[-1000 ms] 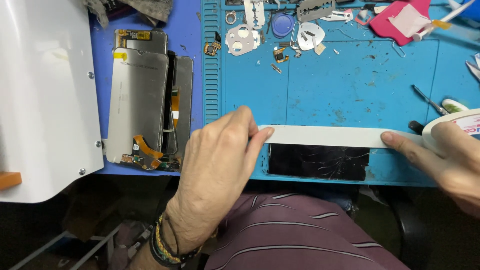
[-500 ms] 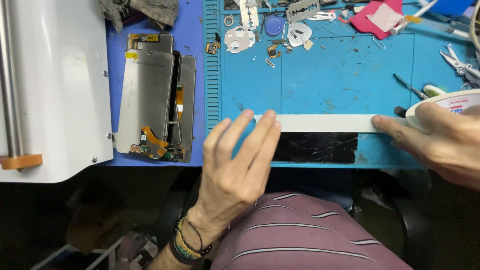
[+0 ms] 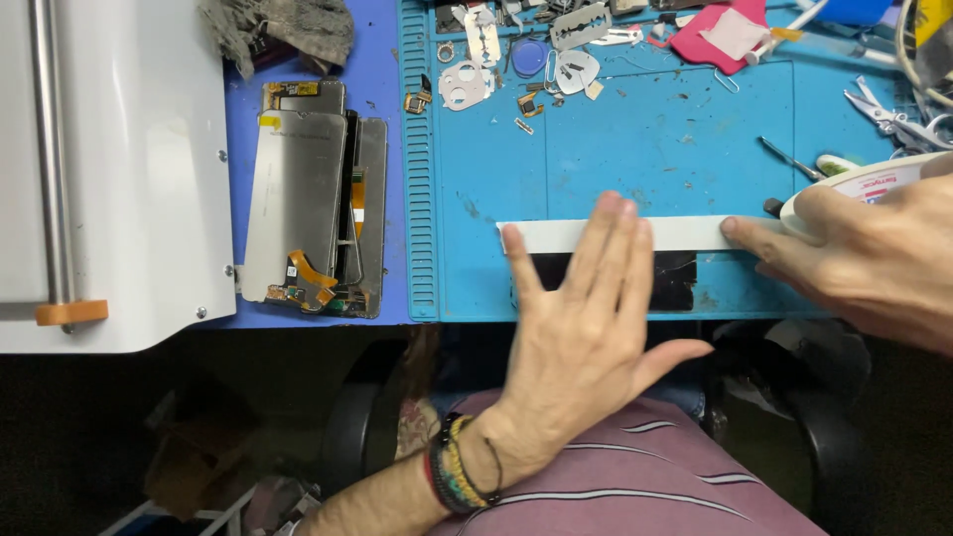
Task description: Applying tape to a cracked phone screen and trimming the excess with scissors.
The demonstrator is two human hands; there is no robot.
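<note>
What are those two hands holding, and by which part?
The right hand grips a tape roll by its rim. The left hand holds nothing, pressing flat on the white tape strip over a dark panel.

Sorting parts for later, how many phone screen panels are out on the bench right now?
3: two stacked on the purple mat, one black cracked panel under the tape strip by the left hand. More may be hidden.

Tape strip: we see a white band pulled out flat and level across the blue work mat, its left end cut square.
Tape roll: white, at the strip's right end, mostly covered by our right hand.
Phone screen: black glass panel, cracked, lying flat at the mat's near edge, its upper edge under the strip.
</note>
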